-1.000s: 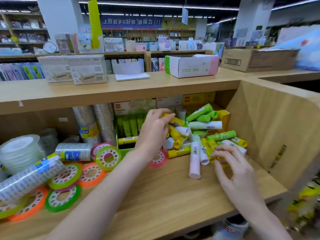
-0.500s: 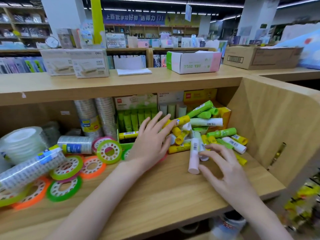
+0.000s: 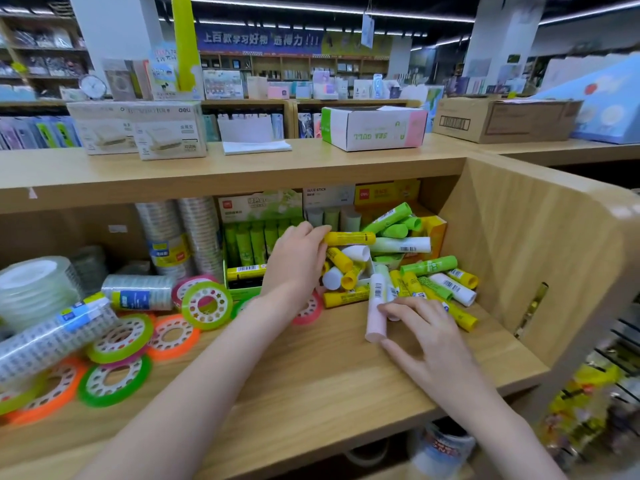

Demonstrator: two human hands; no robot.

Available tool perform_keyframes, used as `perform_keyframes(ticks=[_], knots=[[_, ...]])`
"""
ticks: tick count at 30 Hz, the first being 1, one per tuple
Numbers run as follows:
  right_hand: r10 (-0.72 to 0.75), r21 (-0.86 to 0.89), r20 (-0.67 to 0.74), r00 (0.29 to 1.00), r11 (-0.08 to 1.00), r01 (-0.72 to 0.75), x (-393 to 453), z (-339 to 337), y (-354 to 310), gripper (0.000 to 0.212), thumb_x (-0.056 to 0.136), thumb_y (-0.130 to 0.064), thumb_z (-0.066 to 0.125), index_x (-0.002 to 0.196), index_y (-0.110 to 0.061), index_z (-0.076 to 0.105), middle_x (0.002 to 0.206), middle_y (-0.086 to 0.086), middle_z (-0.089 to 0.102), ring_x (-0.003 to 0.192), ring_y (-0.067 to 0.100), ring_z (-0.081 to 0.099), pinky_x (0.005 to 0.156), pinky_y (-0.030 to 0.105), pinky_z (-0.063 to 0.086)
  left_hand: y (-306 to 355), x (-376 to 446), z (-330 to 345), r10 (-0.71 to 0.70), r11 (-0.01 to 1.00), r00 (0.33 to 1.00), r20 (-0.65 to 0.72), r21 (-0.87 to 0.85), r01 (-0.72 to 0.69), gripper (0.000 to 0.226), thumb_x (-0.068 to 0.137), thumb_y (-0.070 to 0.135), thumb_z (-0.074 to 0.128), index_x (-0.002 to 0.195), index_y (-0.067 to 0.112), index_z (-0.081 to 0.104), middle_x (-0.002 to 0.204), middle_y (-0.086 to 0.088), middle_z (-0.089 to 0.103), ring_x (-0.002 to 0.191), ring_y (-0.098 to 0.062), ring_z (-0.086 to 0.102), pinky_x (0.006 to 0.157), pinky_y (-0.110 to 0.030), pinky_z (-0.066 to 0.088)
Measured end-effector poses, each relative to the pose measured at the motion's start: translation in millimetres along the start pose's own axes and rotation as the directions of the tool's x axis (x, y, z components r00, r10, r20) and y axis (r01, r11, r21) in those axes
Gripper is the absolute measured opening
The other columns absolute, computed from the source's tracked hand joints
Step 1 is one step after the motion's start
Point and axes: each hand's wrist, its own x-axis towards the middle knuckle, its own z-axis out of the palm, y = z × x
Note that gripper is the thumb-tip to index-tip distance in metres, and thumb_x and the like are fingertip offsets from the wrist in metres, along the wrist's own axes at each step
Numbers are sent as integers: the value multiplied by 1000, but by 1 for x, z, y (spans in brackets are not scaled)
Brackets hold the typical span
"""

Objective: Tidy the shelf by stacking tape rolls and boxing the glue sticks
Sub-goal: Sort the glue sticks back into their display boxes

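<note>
Reaching into the heap, the left hand (image 3: 294, 261) pinches a yellow glue stick (image 3: 349, 238) at its end, while the right hand (image 3: 429, 337), fingers (image 3: 394, 308) spread, touches the pink glue stick (image 3: 375, 308) lying on the shelf (image 3: 311, 382). Risk here: a tug could topple the piled sticks, sending some rolling off the front edge. Tape rolls (image 3: 119, 337) lie scattered left, unstacked.
</note>
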Motion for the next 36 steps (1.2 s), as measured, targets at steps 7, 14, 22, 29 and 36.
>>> perform_keyframes(ticks=[7, 14, 22, 29, 36], knots=[[-26, -13, -6, 1000, 1000, 26, 0, -3, -3, 30, 87, -30, 48, 114, -26, 59, 107, -2, 57, 93, 14, 45, 81, 31, 45, 7, 16, 4, -110, 954, 981, 158, 295, 59, 40, 101, 21, 30, 139, 23, 40, 129, -8, 44, 116, -30, 37, 95, -39, 28], [-2, -14, 42, 999, 1000, 2, 0, -4, -5, 30, 88, -32, 42, 109, -24, 61, 115, -2, 51, 98, 14, 46, 80, 36, 48, 5, 0, 1, 144, 988, 989, -31, 63, -142, 37, 93, 15, 40, 126, 14, 56, 124, -4, 55, 118, -25, 43, 98, -34, 23], [-48, 86, -39, 998, 995, 51, 6, -13, -15, 23, 86, -23, 49, 105, -20, 63, 109, -4, 57, 101, 13, 49, 86, 25, 38, -48, -69, -20, 159, 972, 986, 58, 165, -166, 39, 84, 28, 36, 100, 16, 69, 106, 0, 65, 103, -19, 51, 92, -35, 27], [-209, -85, 378, 902, 962, 258, 53, 21, -69, 44, 93, -29, 39, 136, -18, 38, 132, 1, 48, 126, 21, 38, 109, 36, 26, -65, -119, -57, 117, 971, 961, 252, 173, -164, 38, 82, 31, 39, 107, 21, 66, 99, 6, 68, 91, -15, 64, 85, -32, 49], [-292, 126, 487, 823, 956, 265, 57, 38, -88, 42, 94, -28, 48, 135, -23, 40, 135, -6, 45, 129, 14, 32, 109, 27, 21, -78, -164, -86, 130, 985, 978, 161, 95, -146, 26, 85, 33, 47, 102, 21, 63, 99, 7, 64, 94, -11, 55, 86, -24, 36]])
